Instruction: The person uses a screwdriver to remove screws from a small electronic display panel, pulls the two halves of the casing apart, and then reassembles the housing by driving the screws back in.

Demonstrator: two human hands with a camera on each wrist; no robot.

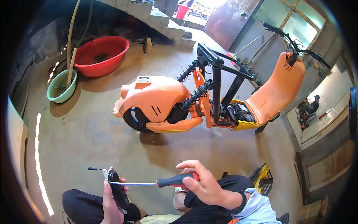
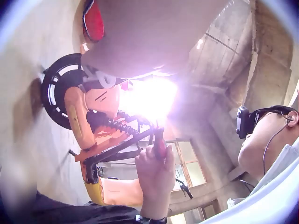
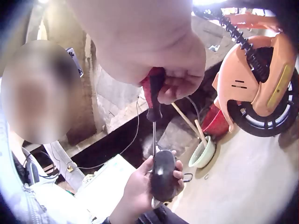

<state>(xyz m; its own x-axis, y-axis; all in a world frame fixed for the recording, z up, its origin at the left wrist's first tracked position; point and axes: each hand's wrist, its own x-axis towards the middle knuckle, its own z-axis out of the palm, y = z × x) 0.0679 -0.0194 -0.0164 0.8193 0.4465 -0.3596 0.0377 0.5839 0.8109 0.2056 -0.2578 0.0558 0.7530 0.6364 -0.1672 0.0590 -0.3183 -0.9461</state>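
My left hand [image 1: 109, 206] holds a black, rounded oblong part [image 1: 119, 191] with a light metal bracket [image 1: 105, 174] at its top. A short black lead [image 1: 94, 169] sticks out to the left of it. In my right hand [image 1: 204, 186] is a screwdriver [image 1: 174, 182] with a red and black handle, gripped between fingers and thumb. Its long shaft runs left, and the tip meets the bracket end of the part. The right wrist view shows the smooth dark face of the part [image 3: 164, 176], with left fingers around its edges. Glare hides the tip in the left wrist view.
An orange scooter [image 1: 160, 99] with bare black frame and springs stands ahead. Behind left are a red tub [image 1: 102, 56] and a pale green basin [image 1: 62, 86] with poles. A yellow and black piece [image 1: 263, 179] lies at right. Someone sits beyond the doorway [image 1: 312, 106].
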